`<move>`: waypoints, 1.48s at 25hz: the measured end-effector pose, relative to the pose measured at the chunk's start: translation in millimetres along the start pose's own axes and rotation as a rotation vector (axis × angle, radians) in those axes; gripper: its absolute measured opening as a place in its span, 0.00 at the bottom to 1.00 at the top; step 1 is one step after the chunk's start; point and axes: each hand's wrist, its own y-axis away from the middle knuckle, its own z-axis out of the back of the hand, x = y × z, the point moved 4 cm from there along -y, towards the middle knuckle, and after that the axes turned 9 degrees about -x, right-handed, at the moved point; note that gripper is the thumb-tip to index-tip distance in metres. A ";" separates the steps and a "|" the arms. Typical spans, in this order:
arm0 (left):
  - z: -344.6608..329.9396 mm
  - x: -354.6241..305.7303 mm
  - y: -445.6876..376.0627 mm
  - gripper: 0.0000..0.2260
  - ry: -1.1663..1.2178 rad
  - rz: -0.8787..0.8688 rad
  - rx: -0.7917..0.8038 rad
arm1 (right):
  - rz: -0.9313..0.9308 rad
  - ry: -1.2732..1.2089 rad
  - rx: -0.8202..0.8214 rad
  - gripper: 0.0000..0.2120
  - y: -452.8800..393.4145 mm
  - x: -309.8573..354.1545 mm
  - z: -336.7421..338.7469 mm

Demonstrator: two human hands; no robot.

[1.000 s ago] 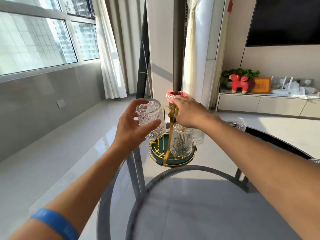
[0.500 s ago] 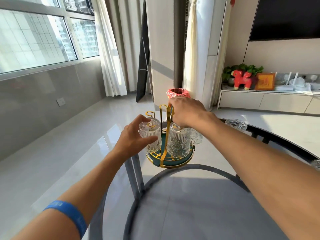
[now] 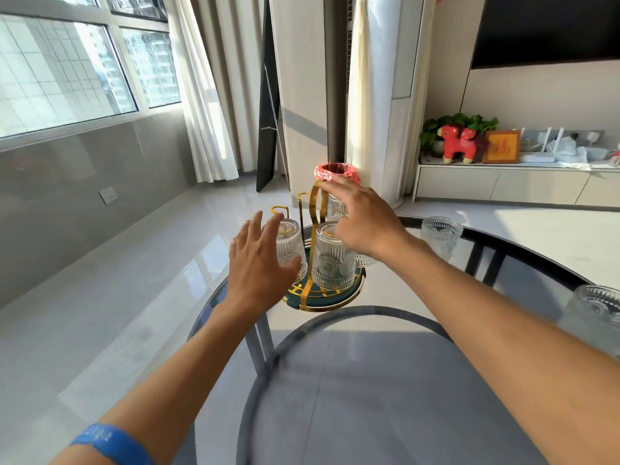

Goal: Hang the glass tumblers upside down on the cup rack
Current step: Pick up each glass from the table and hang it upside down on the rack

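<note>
A gold wire cup rack point(image 3: 315, 209) with a round green base point(image 3: 322, 298) stands on the glass table. Several ribbed glass tumblers hang upside down on it: one at the left point(image 3: 290, 246), one in front point(image 3: 332, 260), others behind my right hand. My left hand point(image 3: 258, 263) is spread open just left of the left tumbler, fingers apart, holding nothing. My right hand point(image 3: 365, 219) hovers over the rack's top and right side with loose fingers, holding nothing. Two more tumblers stand upright on the table, one at the back right point(image 3: 441, 236), one at the right edge point(image 3: 595, 317).
The round glass table point(image 3: 385, 380) has a dark metal frame beneath. A bin with a red liner point(image 3: 337, 171) stands on the floor behind the rack. A low white cabinet point(image 3: 516, 182) with a red toy and plants runs along the right wall.
My left hand lowered a tumbler onto the rack's left hook, then let go and opened. My right hand has loosened from the rack's top handle.
</note>
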 end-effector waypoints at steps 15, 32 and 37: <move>-88.9 -212.8 117.9 0.41 0.452 -0.199 0.319 | -0.424 0.350 -0.142 0.32 216.1 -179.9 123.9; -98.0 -191.1 119.8 0.46 0.373 -0.262 0.380 | -0.869 0.323 -0.181 0.46 221.3 -242.9 113.6; -100.9 -171.6 117.7 0.51 0.386 -0.012 0.539 | -0.884 -0.005 -0.172 0.43 208.7 -200.8 90.5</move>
